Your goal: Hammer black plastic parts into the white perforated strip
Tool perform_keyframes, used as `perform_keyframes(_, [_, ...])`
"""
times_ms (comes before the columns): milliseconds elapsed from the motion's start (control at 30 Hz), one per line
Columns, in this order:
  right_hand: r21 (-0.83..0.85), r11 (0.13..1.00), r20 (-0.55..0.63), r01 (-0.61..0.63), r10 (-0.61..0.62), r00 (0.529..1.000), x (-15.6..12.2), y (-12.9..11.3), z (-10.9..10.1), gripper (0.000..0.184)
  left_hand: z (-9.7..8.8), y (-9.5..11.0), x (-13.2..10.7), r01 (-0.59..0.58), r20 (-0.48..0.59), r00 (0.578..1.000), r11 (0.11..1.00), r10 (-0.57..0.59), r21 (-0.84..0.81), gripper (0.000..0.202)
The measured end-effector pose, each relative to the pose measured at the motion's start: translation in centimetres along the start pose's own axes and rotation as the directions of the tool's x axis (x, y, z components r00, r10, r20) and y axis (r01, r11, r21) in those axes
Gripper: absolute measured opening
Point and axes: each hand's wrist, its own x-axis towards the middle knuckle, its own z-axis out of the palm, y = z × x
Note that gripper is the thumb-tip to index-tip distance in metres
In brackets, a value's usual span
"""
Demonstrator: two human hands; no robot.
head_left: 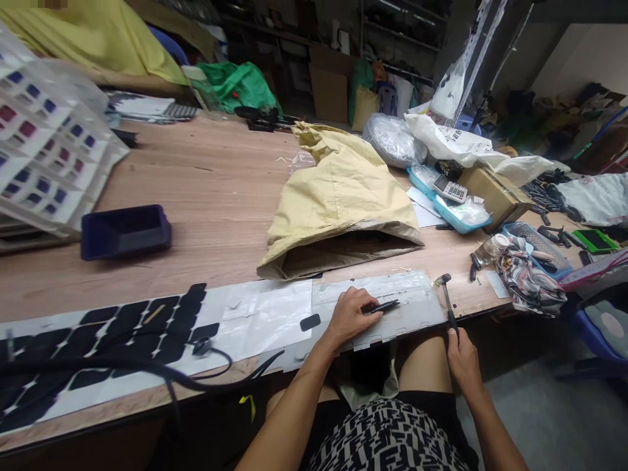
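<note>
My left hand is closed on a small black elongated part, whose exact kind I cannot make out. It holds the part against a grey-white board at the table's front edge. In my right hand is a hammer, gripped by its dark handle just off the front edge, its head up by the board's right end. Left of my left hand, a black rounded pad lies by the end of a white sheet. Rows of black pads cover the sheet's left part.
Beyond the board, a yellow cloth sack lies with its mouth towards me. A dark purple tray stands at left. A black cable crosses the front left edge. Blue baskets, a carton and a jar crowd the right.
</note>
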Motion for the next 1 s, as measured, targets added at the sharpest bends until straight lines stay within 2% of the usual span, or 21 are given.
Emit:
perform_keyframes(133, [-0.030,1.000,0.010,0.006,-0.006,1.000,0.1,0.4,0.8,0.036,-1.1,0.6,-1.7,-0.072,0.019,0.997,0.994,0.074,-0.077,0.012])
perform_keyframes(267, [-0.082,0.997,0.016,0.006,-0.004,1.000,0.0,0.3,1.0,0.030,-1.8,1.3,-4.8,-0.164,0.098,0.980,0.984,0.171,-0.072,0.010])
perform_keyframes(433, [-0.068,0.998,0.000,0.001,-0.001,1.000,0.0,0.2,1.1,0.027,-1.1,2.0,-8.1,-0.207,0.096,0.975,0.976,0.201,0.061,0.016])
perform_keyframes(533, [-0.080,0.997,0.013,0.002,-0.001,1.000,0.1,0.2,1.1,0.026,-0.7,2.4,-8.2,-0.205,0.072,0.977,0.977,0.201,0.061,0.019])
perform_keyframes(633, [-0.120,0.993,0.035,-0.011,0.016,0.999,0.2,0.2,0.9,0.024,-0.7,2.3,-5.7,-0.147,-0.011,0.989,0.989,0.147,0.009,0.015])
perform_keyframes(700, [-0.153,0.988,0.055,-0.021,0.030,0.998,0.4,0.1,0.8,0.024,-0.7,1.7,-2.6,-0.065,-0.115,0.991,0.998,0.062,-0.018,0.019])
perform_keyframes(767, [-0.171,0.985,0.076,-0.024,0.037,0.996,0.5,0.1,0.7,0.025,-0.8,0.6,1.6,0.063,-0.239,0.968,0.997,-0.074,-0.053,0.025])
perform_keyframes(800, [-0.170,0.985,0.084,-0.020,0.035,0.996,0.5,0.2,0.6,0.025,-0.9,0.0,3.9,0.149,-0.287,0.943,0.985,-0.166,-0.082,0.028])
perform_keyframes(867, [-0.155,0.988,0.088,-0.008,0.022,0.996,0.5,0.3,0.7,0.026,-1.2,-1.4,8.4,0.372,-0.368,0.848,0.923,-0.381,-0.097,0.031])
perform_keyframes(933, [-0.135,0.991,0.083,0.005,0.007,0.997,0.5,0.5,0.8,0.026,-1.4,-2.6,12.2,0.567,-0.348,0.750,0.818,-0.562,-0.100,0.037])
perform_keyframes(1000, [-0.120,0.993,0.074,0.013,-0.004,0.997,0.5,0.8,1.0,0.026,-1.4,-3.5,14.8,0.672,-0.303,0.684,0.735,-0.664,-0.092,0.041])
